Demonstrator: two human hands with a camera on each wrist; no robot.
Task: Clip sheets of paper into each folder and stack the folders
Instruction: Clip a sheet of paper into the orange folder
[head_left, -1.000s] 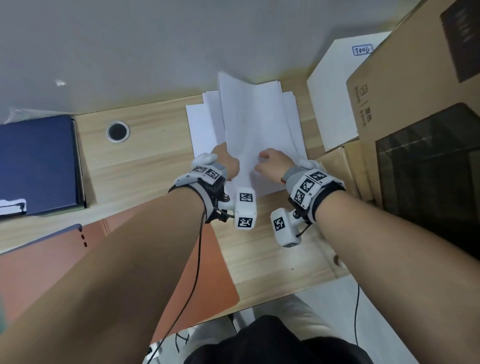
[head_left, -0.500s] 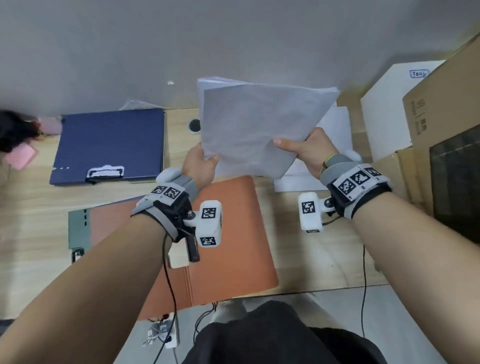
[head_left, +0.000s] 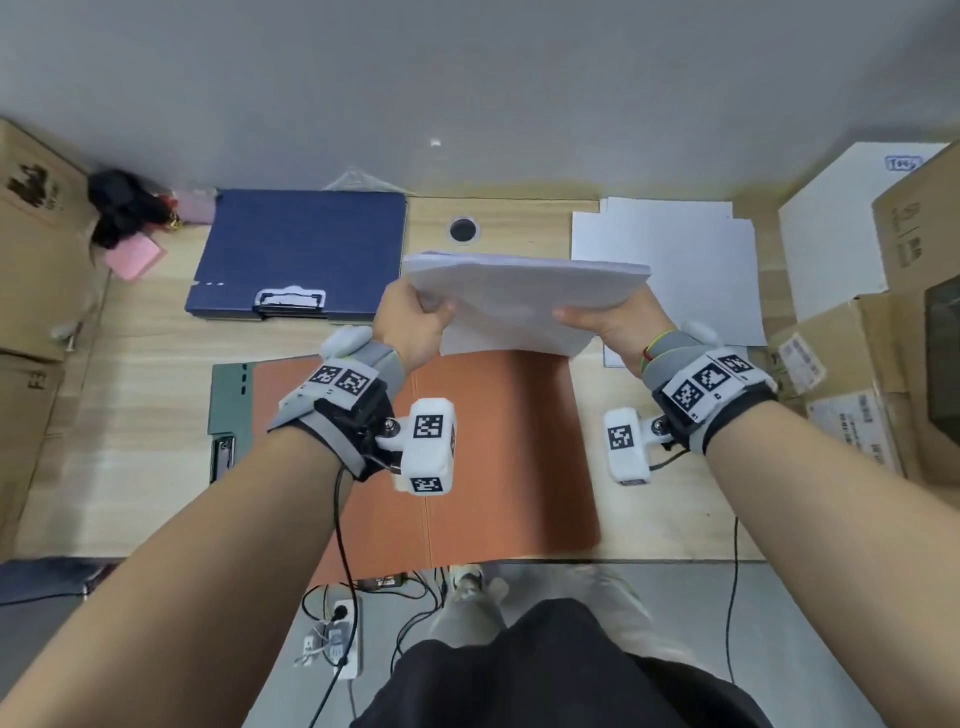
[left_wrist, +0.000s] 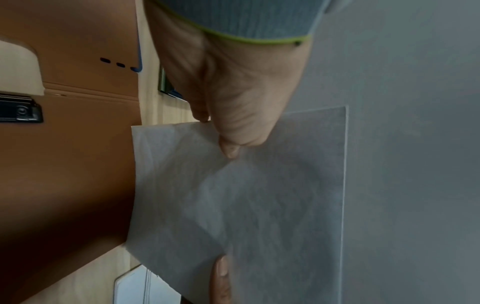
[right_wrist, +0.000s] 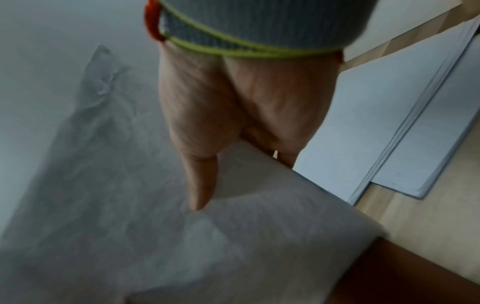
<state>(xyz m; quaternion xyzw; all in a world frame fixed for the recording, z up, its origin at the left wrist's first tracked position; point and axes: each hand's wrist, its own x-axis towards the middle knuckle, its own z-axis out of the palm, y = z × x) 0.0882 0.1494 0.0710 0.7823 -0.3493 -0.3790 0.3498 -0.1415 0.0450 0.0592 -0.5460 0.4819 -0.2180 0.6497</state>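
A bundle of white paper sheets (head_left: 519, 296) hangs in the air above the desk, tilted nearly flat. My left hand (head_left: 415, 322) pinches its left edge, thumb on top (left_wrist: 231, 144). My right hand (head_left: 602, 322) grips the right edge, thumb (right_wrist: 202, 185) lying across the sheets (right_wrist: 182, 236). Under them an open orange folder (head_left: 498, 457) lies on the desk; its black clip (left_wrist: 18, 109) shows in the left wrist view. A green folder (head_left: 228, 395) sticks out from under the orange one at the left. A closed blue folder (head_left: 301, 249) with a clip lies at the back left.
A loose stack of white paper (head_left: 675, 270) lies at the back right, beside a white box (head_left: 831, 234) and cardboard boxes (head_left: 883, 374). More cardboard (head_left: 36, 249) stands at the left, with a pink pad (head_left: 135, 257). A cable hole (head_left: 462, 229) is in the desk.
Both hands lifted the bundle of sheets off the back-right stack and carried it left and toward me, over the orange folder. The sheets have tipped from upright to nearly flat.
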